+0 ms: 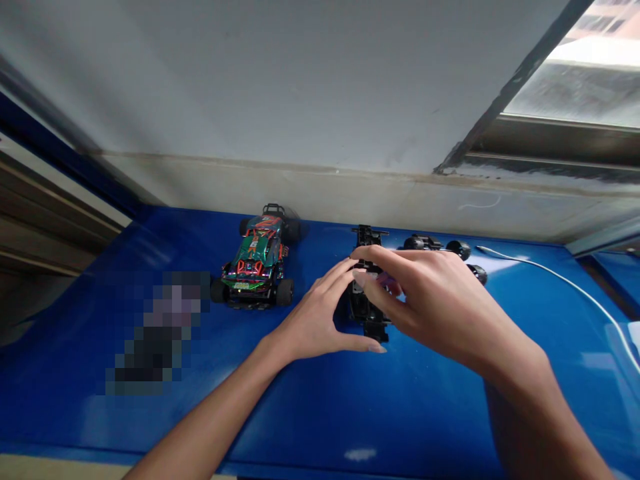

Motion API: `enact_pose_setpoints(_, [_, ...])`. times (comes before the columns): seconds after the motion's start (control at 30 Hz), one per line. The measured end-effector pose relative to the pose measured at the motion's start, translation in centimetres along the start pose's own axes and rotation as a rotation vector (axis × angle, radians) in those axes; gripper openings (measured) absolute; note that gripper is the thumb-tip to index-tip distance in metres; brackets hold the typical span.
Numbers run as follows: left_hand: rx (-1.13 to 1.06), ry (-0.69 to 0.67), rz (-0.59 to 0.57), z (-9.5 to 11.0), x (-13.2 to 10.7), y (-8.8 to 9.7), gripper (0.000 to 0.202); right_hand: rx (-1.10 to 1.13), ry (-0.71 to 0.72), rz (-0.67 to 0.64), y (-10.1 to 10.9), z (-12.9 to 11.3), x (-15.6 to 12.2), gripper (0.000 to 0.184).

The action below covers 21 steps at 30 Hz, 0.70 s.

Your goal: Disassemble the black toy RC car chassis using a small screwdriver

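Surface: glossy blue counter (350,400) running along a pale grey wall.
Central object: black bare toy-car chassis (376,325), lying on the counter between the two hands, its front end pointing at the wall.
Left hand (320,320): thumb stretched along the counter beside the chassis, fingers spread apart from the thumb in an open curve, tips against the chassis's left side.
Right hand (430,300): arched over the chassis from the right, fingers bent close together on top of it; whether they clamp it cannot be told.
Neighbouring model: green-and-red bodied toy buggy (257,257), left of the chassis, apart from it.
Loose parts: black rubber wheels (459,249) behind the right hand.
Lead: thin white cable (550,270) at far right.
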<state>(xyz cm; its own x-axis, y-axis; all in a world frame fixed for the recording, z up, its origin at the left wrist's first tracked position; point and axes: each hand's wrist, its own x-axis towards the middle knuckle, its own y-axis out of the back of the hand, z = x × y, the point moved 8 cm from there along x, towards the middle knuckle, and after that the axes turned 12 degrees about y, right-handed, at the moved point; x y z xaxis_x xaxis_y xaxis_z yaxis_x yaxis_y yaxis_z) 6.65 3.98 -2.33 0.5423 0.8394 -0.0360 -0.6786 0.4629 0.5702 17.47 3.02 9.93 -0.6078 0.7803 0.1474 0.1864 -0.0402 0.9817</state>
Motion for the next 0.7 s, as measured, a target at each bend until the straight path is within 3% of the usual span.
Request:
enact_pose_setpoints(0.1, [0.012, 0.013, -0.008, -0.15, 0.02, -0.13, 0.124, -0.043, -0.023, -0.031, -0.34, 0.37, -0.06, 0.037])
enact_pose_setpoints(0.27, [-0.017, -0.009, 0.008, 0.28, 0.04, 0.20, 0.119, 0.043, 0.039, 0.044, 0.17, -0.22, -0.11, 0.047])
enact_pose_setpoints(0.43, [-0.022, -0.017, -0.002, 0.27, -0.05, 0.13, 0.121, 0.032, 0.003, 0.037, 0.20, -0.11, -0.03, 0.032])
enact_pose_setpoints(0.57, [-0.018, -0.005, -0.002, 0.02, -0.07, 0.01, 0.121, -0.060, -0.024, -0.016, -0.25, 0.35, -0.14, 0.035])
enact_pose_setpoints(0.7, [-0.011, -0.010, 0.008, 0.15, -0.01, 0.14, 0.118, 0.017, 0.008, 0.014, 0.01, 0.14, -0.27, 0.036])
